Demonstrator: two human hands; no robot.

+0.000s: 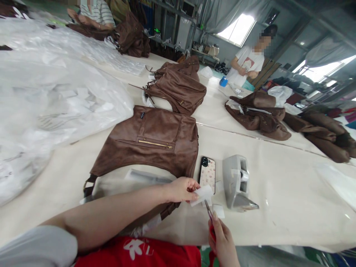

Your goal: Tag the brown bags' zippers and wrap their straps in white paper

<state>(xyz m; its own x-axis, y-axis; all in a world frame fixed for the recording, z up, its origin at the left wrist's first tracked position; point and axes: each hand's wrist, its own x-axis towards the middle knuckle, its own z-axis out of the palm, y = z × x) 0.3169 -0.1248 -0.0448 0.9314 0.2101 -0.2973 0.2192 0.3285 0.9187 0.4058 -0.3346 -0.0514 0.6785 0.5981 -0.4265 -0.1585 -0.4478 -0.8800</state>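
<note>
My left hand (182, 190) pinches a small white piece of paper (205, 193) over the table. In my right hand (222, 241) is a pair of red-handled scissors (208, 210), its blades touching the paper's lower edge. Whether the blades are parted I cannot tell. Another small white piece (218, 211) lies on the table just right of the scissors. Beyond the paper is a phone in a patterned case (208, 172), with a grey tape dispenser (237, 181) to its right. A brown leather bag (158, 129) with a gold zipper lies flat beyond my left forearm.
Clear plastic bags (63, 96) heap over the table's left side. More brown bags (178, 85) lie farther back, and others (258, 115) at the right. One person (247, 66) stands across the table; another person (97, 15) is at the far left.
</note>
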